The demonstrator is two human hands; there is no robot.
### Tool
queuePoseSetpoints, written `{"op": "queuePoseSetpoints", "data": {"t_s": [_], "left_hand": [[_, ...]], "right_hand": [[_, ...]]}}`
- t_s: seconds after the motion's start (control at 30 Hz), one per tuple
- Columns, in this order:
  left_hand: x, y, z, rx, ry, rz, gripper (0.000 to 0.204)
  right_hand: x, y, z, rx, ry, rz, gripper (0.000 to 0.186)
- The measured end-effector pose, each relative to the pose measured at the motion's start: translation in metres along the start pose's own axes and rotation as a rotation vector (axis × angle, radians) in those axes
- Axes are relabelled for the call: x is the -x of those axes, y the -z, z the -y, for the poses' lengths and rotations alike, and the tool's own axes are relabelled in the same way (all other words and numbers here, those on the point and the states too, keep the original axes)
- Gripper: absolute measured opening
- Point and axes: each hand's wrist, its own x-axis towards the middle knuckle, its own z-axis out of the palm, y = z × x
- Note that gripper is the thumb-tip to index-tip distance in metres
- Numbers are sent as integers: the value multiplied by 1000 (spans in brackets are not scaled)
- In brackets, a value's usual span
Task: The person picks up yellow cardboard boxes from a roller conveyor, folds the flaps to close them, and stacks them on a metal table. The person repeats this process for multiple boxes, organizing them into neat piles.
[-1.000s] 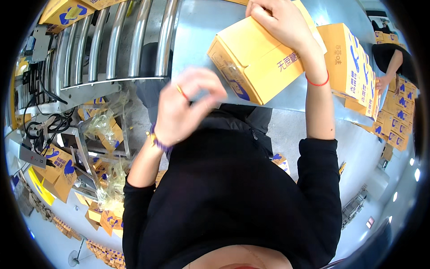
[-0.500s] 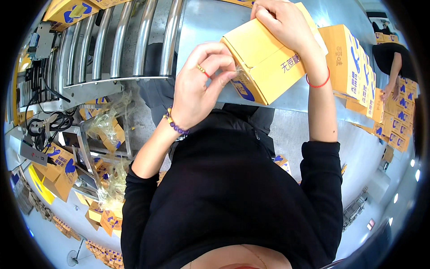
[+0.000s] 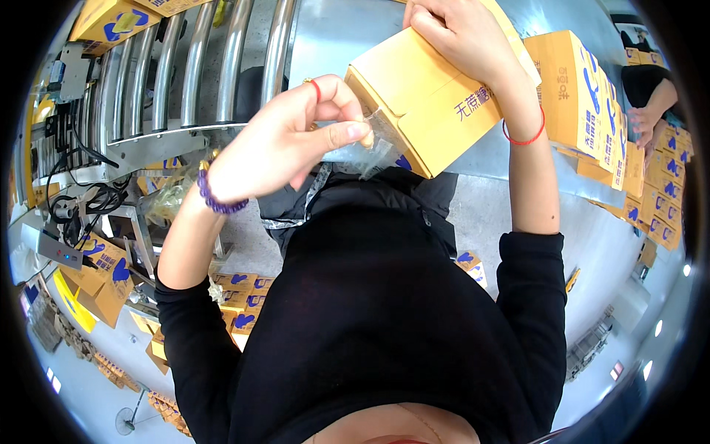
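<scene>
A yellow cardboard box (image 3: 429,126) with blue print sits tilted at the metal table's near edge. My right hand (image 3: 466,44) grips its far top, thumb and fingers bent over the cardboard. My left hand (image 3: 296,137) is just left of the box's near corner, thumb and forefinger pinched on a crumpled clear strip of tape or film (image 3: 377,155), which stretches from the box's left face and hangs below the fingertips. A red string circles my right wrist; purple beads circle my left.
A roller conveyor (image 3: 196,66) runs at upper left with boxes (image 3: 111,22) beyond. More boxes (image 3: 562,96) stand right on the steel table (image 3: 318,44), beside a co-worker's hand (image 3: 643,122). Cables (image 3: 66,203), opened cartons (image 3: 96,288) and stacked boxes lie around and below.
My left hand rose to the box's corner, pinched there, and has since pulled leftward, drawing out the clear strip. My right hand stays on the box. The co-worker's hand has moved.
</scene>
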Motion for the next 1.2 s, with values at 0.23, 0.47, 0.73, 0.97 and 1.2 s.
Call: {"op": "queuePoseSetpoints", "data": {"t_s": [0.23,0.47,0.73,0.97,1.2], "left_hand": [[-2,-3,26,159,54,-3,36],[4,-14,68,161,90,189,49],[2,-38,84,745,-116,61,54],[-5,-62,81,398,-309,-467,21],[-20,-74,81,-70,-320,-729,24]], "right_hand": [[0,-4,-5,27,108,-54,21],[1,-5,-2,62,78,-51,23],[-1,-3,6,21,65,-21,23],[1,-3,9,-33,29,-19,24],[48,-3,1,142,-182,-116,28]]}}
